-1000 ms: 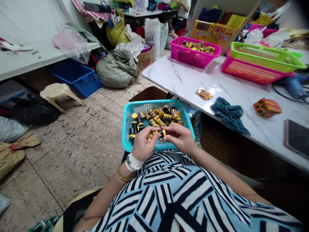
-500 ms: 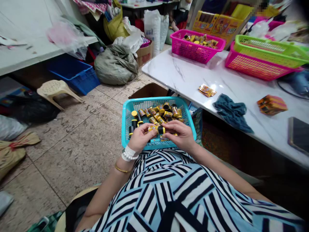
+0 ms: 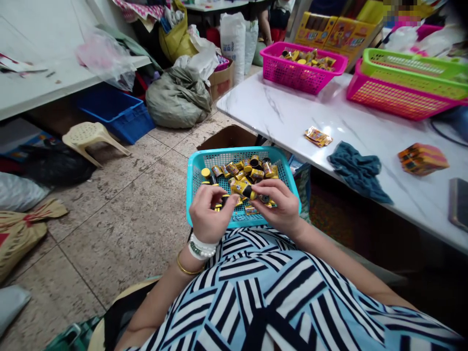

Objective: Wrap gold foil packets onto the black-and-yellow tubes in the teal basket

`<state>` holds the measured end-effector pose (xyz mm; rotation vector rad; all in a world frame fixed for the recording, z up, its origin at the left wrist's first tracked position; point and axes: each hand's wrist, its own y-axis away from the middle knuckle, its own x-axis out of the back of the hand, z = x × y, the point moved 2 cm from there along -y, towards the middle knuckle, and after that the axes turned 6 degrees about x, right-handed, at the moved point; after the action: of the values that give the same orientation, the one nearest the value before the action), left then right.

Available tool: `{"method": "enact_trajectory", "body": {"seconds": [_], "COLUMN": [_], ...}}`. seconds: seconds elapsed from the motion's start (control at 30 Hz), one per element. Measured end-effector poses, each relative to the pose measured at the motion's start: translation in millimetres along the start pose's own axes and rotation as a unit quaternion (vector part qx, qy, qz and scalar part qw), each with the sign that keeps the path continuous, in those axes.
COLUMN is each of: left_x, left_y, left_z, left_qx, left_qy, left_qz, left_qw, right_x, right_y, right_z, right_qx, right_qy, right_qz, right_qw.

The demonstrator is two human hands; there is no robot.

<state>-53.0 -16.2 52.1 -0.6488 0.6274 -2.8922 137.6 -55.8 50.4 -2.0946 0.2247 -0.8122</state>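
Note:
My right hand [image 3: 276,202] pinches a small yellow-and-black canister [image 3: 244,189] by its dark end, tilted above the basket. A printed yellow label covers its other end. My left hand [image 3: 211,212] hovers just left of it, not touching it. Its thumb and index finger are curved and apart, with black-and-yellow canisters showing between and behind them. Below both hands, a turquoise mesh basket [image 3: 189,195] rests at my lap. Several small canisters [image 3: 232,168] with yellow labels lie in its far part. Others at its left side are partly hidden by my left hand.
On the marble-patterned table [image 3: 281,119] at right are small printed packets [image 3: 318,137], a dark teal cloth [image 3: 360,170], an orange stack [image 3: 423,159], a phone [image 3: 458,202] and a pink basket [image 3: 292,73] of canisters. A plastic stool [image 3: 87,136] and blue crate [image 3: 117,117] stand left.
My left hand has let go of the yellow label end and drawn back toward me. My right hand still holds the canister, now more tilted. The view has shifted slightly.

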Motion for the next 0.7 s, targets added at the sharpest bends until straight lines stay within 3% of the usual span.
{"method": "enact_trajectory", "body": {"seconds": [0.13, 0.43, 0.57, 0.63, 0.7], "left_x": [-4.8, -14.8, -17.4, -11.3, -1.6], "left_y": [9.0, 16.8, 24.3, 21.3, 12.6], "left_z": [17.5, 8.1, 18.5, 21.1, 16.7], "left_qx": [-0.047, -0.162, -0.185, -0.165, -0.082], "left_qy": [-0.035, -0.143, -0.086, -0.055, -0.014], "left_qz": [-0.031, -0.053, -0.113, -0.087, -0.018], "left_qw": [0.998, 0.975, 0.972, 0.981, 0.996], "right_x": [-8.0, -21.8, -26.4, -25.9, -24.2], "right_y": [6.3, 22.3, 22.1, 20.1, 19.0], "right_z": [-9.0, -7.4, -5.0, -3.0, 0.4], "right_qx": [0.055, 0.043, -0.021, -0.081, -0.168], "right_qy": [0.026, 0.048, -0.003, -0.045, -0.113], "right_qz": [-0.001, -0.023, -0.028, -0.012, 0.018], "right_qw": [0.998, 0.998, 0.999, 0.996, 0.979]}}
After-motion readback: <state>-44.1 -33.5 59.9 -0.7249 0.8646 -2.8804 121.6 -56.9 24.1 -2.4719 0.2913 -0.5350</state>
